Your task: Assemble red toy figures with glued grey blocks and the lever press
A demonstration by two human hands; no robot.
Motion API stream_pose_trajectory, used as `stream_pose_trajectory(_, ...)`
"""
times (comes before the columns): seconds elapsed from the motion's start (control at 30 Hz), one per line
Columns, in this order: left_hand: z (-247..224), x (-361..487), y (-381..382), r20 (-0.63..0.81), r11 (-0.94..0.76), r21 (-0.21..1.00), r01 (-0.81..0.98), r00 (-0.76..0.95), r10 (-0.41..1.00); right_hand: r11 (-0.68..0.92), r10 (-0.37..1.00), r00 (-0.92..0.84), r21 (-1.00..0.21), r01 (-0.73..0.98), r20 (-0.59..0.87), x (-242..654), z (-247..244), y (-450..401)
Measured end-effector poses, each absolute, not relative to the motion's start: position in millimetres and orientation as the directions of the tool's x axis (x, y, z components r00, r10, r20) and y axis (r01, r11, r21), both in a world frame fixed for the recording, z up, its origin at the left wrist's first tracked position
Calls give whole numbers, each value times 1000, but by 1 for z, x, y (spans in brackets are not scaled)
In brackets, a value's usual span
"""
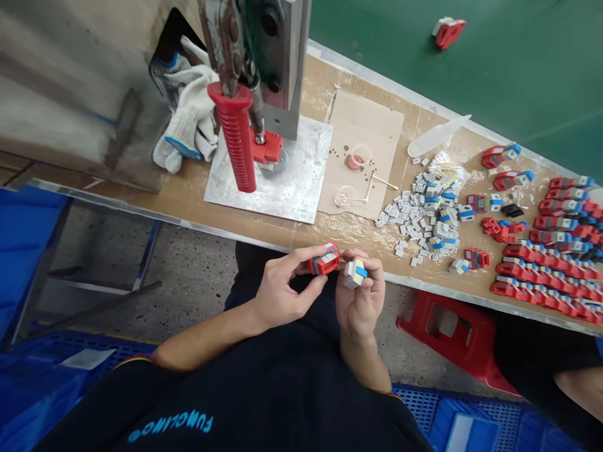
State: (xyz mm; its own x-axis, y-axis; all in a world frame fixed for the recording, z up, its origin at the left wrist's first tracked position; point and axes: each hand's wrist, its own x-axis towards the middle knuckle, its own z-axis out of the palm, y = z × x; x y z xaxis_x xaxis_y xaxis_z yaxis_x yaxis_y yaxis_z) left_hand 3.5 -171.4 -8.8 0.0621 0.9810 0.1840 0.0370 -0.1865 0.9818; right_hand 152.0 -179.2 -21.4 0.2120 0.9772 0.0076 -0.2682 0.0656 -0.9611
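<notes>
Toy body (pixel 324 259), red and grey: in the left hand (pixel 284 290), thumb and fingers closed on its two sides, held just off the near edge of the workbench (pixel 348 235). Toy block (pixel 355 274), white with blue and yellow: in the right hand (pixel 358 301), fingers curled and thumb closed against it, just right of the body; whether the two pieces touch cannot be told. Hand press with red handle (pixel 235 139): left on the bench, a red piece (pixel 268 148) beneath its rod, all above a metal plate (pixel 301 191). Gloves (pixel 191 122), white: heaped left of the press. Cardboard sheet (pixel 386 132): right of the plate, bearing a small clear cup (pixel 362 154) and thin sticks (pixel 385 181). White scraper (pixel 431 140): far edge, right of the sheet. Small grey pieces (pixel 406 213), loose: piled right of the sheet, beside more white-and-blue blocks (pixel 440 229). Finished-looking red toys (pixel 541 285): in rows, far right end. Single red toy (pixel 450 33): on the green surface (pixel 377 44), far side. Red stool (pixel 419 317): below the bench, right.
</notes>
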Motion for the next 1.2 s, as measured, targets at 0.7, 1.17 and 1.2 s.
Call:
stream_pose_trajectory(0.7,-6,4,-171,416,-425,819,385,110,902,31,967,253,-996,-88,8,150,-28,-184)
stream_pose_trajectory(1.17,-7,-1,-174,419,-463,819,340,196,886,106,968,220,-992,67,118,152,-25,-184)
stream_pose_trajectory(1.2,-6,-1,-175,416,-458,830,318,194,888,112,968,218,-992,66,124,151,-25,-185)
